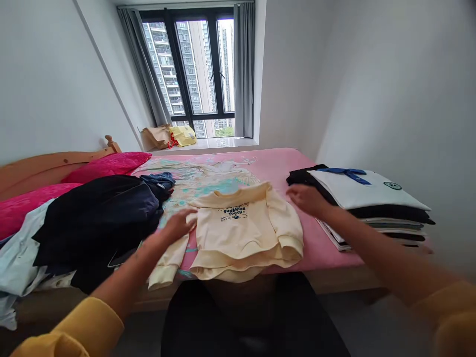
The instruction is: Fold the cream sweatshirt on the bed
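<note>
A cream sweatshirt (pixel 256 233) with dark lettering lies front up on the bed, its hem at the near edge. The sleeve on the right is folded down along the body; the one on the left slants toward the near edge. My left hand (pixel 180 225) is over the top of the left sleeve, fingers loosely apart, seemingly touching the cloth. My right hand (pixel 307 198), slightly blurred, hovers between the sweatshirt's right shoulder and a stack of folded clothes (pixel 368 196). Its fingers are loosely bent, with nothing visible in them.
A heap of dark clothes (pixel 104 213) lies on the left of the bed, beside pale garments (pixel 22 248) and pink pillows (pixel 107 166). A phone-like dark object (pixel 121 257) lies near the heap. Bags (pixel 182 135) stand on the windowsill (pixel 226 143).
</note>
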A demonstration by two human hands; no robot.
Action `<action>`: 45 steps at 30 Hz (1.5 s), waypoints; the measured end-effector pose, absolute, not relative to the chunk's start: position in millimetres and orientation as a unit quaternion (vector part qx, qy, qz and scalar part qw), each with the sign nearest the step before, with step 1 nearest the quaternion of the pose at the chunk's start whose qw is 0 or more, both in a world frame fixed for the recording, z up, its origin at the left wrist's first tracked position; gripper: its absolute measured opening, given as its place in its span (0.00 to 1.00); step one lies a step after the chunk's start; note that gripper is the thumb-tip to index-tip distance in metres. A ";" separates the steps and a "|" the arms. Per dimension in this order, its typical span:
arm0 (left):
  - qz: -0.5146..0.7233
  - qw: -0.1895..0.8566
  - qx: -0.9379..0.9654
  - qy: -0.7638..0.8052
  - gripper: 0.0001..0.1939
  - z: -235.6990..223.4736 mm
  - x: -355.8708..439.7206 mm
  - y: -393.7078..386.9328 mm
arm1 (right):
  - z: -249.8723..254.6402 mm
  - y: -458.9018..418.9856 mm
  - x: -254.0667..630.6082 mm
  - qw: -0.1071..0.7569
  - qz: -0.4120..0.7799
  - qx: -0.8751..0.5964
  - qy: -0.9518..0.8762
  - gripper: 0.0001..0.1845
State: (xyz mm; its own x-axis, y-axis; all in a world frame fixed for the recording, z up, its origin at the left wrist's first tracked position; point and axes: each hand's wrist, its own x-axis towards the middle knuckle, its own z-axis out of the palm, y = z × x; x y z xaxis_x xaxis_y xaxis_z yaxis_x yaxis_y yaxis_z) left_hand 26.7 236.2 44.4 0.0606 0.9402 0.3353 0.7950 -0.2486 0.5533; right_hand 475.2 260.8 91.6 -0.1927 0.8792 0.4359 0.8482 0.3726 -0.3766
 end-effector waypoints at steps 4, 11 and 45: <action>0.264 0.224 0.697 0.627 0.16 -26.4 27.5 207.2 | -19.5 218.4 463.9 0.237 0.073 -0.472 -0.846 0.20; 0.282 0.353 0.642 0.619 0.20 -58.6 23.6 177.5 | -75.2 193.8 483.5 0.118 0.009 -0.522 -0.845 0.29; 0.400 0.192 0.572 0.690 0.10 -15.3 53.5 107.3 | -79.2 159.5 479.0 0.517 0.239 -0.665 -0.482 0.17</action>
State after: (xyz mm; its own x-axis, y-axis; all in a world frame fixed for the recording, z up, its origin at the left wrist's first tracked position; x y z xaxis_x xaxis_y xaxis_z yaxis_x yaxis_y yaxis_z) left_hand 53.5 107.3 -15.3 -0.2717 0.9427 0.1937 0.6355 0.0247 0.7717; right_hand 479.0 159.5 -79.2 0.4206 0.8889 0.1816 0.3955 0.0005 -0.9185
